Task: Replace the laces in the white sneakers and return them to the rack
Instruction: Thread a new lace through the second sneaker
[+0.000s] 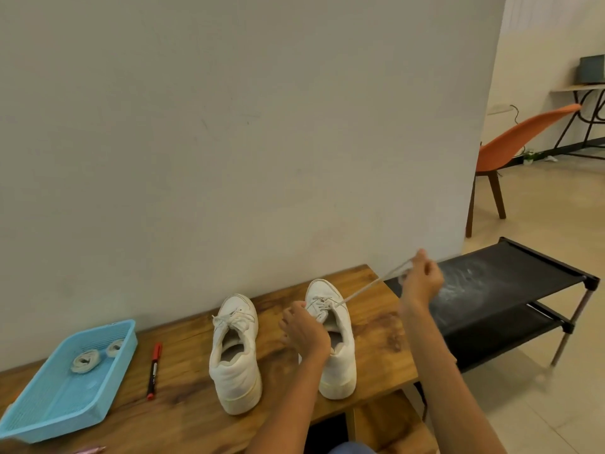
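Two white sneakers stand toes to the wall on the wooden table (183, 417). The left sneaker (235, 355) is laced and tied. My left hand (304, 332) rests on the left side of the right sneaker (337, 362), its fingers at the eyelets. My right hand (422, 280) pinches the end of the old lace (363, 290) and holds it taut, up and to the right of the shoe. Rolled laces (85, 361) lie in a blue tray (42, 421) at the left.
A red and black marker (154, 371) lies between the tray and the left sneaker. The black two-tier shoe rack (510, 283) stands right of the table against the wall. An orange chair (514, 142) stands farther back on the tiled floor.
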Motion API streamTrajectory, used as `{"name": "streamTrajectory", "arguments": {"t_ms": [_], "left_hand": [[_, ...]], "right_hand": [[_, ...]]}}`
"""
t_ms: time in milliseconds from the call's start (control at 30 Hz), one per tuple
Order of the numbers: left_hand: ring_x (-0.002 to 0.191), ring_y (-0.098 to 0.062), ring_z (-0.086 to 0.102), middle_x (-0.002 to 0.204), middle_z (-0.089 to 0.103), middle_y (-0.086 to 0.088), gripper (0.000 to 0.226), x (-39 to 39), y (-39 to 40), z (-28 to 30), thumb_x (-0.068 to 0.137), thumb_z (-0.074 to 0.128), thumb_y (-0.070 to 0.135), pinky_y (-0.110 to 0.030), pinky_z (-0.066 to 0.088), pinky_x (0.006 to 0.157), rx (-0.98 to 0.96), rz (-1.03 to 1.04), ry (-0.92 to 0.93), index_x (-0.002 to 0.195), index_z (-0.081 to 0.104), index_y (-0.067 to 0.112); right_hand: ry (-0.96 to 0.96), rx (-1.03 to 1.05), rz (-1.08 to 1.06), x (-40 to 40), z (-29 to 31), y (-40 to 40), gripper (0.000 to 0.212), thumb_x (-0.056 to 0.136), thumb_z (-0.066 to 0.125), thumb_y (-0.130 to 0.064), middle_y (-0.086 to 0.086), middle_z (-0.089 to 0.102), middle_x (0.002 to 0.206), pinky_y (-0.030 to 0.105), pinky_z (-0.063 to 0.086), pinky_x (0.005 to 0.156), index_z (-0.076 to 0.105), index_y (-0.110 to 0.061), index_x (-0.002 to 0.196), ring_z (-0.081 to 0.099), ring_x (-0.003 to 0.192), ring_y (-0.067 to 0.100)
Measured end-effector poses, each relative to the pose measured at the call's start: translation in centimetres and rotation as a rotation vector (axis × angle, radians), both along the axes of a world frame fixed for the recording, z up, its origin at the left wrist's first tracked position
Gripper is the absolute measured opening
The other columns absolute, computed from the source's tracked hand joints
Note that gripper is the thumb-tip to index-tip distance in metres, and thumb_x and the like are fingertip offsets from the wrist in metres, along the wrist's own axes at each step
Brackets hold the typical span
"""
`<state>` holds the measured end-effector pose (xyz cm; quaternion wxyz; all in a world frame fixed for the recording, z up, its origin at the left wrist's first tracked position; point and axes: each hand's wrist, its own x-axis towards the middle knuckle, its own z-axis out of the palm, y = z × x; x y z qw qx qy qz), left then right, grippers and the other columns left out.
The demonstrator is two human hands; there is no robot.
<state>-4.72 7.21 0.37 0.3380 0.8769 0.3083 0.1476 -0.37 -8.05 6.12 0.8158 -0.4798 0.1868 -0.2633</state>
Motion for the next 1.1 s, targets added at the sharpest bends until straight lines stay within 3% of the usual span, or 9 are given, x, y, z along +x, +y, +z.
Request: {"name": "streamTrajectory", "arguments": {"t_ms": [100,233,333,433,633,767,900,1000,1100], "left_hand": [[0.119,-0.023,0.042,0.129,0.049,-0.004,0.029,0.1,0.0,0.0,0.094,0.052,0.017,-0.035,0.038,0.092,-0.031,0.011,0.003,0.123,0.050,0.020],[0.106,-0.022,0.054,0.114,0.062,-0.005,0.024,0.1,0.2,-0.1,0.099,0.044,0.027,-0.030,0.043,0.078,-0.096,-0.013,-0.032,0.111,0.059,0.013],[0.099,-0.020,0.058,0.110,0.064,-0.005,0.030,0.2,0.6,-0.2,0.098,0.044,0.033,-0.024,0.039,0.068,-0.079,-0.087,0.017,0.109,0.061,0.011],[0.096,-0.020,0.060,0.108,0.064,-0.007,0.032,0.5,1.1,0.0,0.098,0.044,0.033,-0.023,0.036,0.063,-0.061,-0.121,0.074,0.107,0.062,0.008],[0.097,-0.023,0.062,0.108,0.066,-0.009,0.035,0.9,1.7,0.3,0.099,0.044,0.033,-0.025,0.039,0.065,-0.040,-0.138,0.144,0.107,0.064,0.006],[0.102,-0.026,0.061,0.113,0.064,-0.012,0.034,0.8,2.6,0.0,0.099,0.043,0.028,-0.028,0.041,0.072,-0.101,-0.116,0.188,0.112,0.063,0.003],[0.101,-0.026,0.060,0.111,0.064,-0.011,0.031,0.7,2.8,0.4,0.098,0.045,0.027,-0.032,0.044,0.075,-0.072,-0.147,0.208,0.107,0.062,0.002],[0.103,-0.020,0.055,0.110,0.059,-0.003,0.019,0.4,3.0,1.3,0.094,0.053,0.024,-0.025,0.038,0.073,0.026,-0.146,0.025,0.107,0.058,0.011],[0.088,-0.013,0.059,0.098,0.066,-0.001,0.020,0.0,3.5,2.6,0.091,0.059,0.031,-0.020,0.040,0.068,0.097,-0.299,-0.103,0.097,0.065,0.013]], "right_hand": [[-0.034,-0.240,-0.136,0.2,0.4,-1.2,0.016,0.097,0.047,-0.029,0.000,0.054,0.081,0.024,0.042,0.064,0.054,-0.015,0.090,0.050,0.071,0.010],[0.100,-1.076,0.371,0.7,-0.9,0.5,0.022,0.095,0.052,-0.026,0.001,0.061,0.092,0.027,0.044,0.071,0.062,-0.009,0.107,0.057,0.082,0.017],[0.259,-1.403,0.817,0.7,-3.2,3.4,0.024,0.094,0.053,-0.029,0.002,0.064,0.090,0.024,0.041,0.068,0.068,-0.010,0.099,0.055,0.081,0.017],[0.355,-1.592,0.789,0.2,-4.4,5.2,0.031,0.097,0.047,-0.031,0.008,0.064,0.091,0.024,0.039,0.067,0.065,-0.007,0.103,0.051,0.076,0.016],[0.308,-1.552,0.742,-0.3,-4.5,5.4,0.034,0.097,0.042,-0.020,-0.002,0.039,0.062,0.019,0.025,0.048,0.040,-0.017,0.063,0.032,0.054,0.009],[0.315,-1.573,0.743,-0.2,-4.9,5.0,0.034,0.096,0.041,-0.017,-0.003,0.039,0.064,0.018,0.026,0.049,0.036,-0.020,0.063,0.031,0.054,0.007],[0.353,-1.586,0.828,-0.6,-5.0,4.5,0.014,0.096,0.046,-0.013,0.005,0.061,0.100,0.022,0.040,0.067,0.053,-0.012,0.109,0.050,0.079,0.014],[0.325,-1.585,0.891,-0.7,-4.0,3.2,0.047,0.093,0.053,-0.006,0.012,0.054,0.127,0.029,0.046,0.089,0.035,-0.008,0.137,0.054,0.105,0.023],[0.254,-1.535,0.777,-0.8,-2.4,3.1,0.054,0.095,0.044,0.001,0.017,0.054,0.122,0.029,0.047,0.089,0.023,-0.003,0.144,0.051,0.093,0.018]]}}
